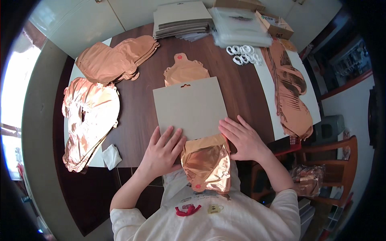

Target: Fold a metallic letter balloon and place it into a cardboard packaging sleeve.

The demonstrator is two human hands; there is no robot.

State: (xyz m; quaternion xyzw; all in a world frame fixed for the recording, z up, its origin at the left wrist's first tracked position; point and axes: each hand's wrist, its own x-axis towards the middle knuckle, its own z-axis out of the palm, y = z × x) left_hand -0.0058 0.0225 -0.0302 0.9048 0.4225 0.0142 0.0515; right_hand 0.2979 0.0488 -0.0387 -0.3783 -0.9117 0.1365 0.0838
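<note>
A grey-beige cardboard sheet (191,108) with a hanger slot lies at the table's middle. Rose-gold foil shows beyond its far edge as a tabbed piece (186,74). More shiny foil (207,162) comes out at its near edge and hangs over the table's front edge toward my shirt. Whether both are one flat foil balloon is hidden under the card. My left hand (163,154) rests with spread fingers on the card's near left corner. At the near right corner my right hand (246,138) lies with fingers stretched out, its thumb beside the hanging foil.
Flat foil balloons (114,58) and a shinier foil pile (90,116) cover the left side. A white tissue (111,156) lies near them. Behind are stacked cards (183,20), clear bags (239,28), white ribbon rolls (243,54) and an open box (275,26). More foil (289,88) lies right, near a wooden chair (350,168).
</note>
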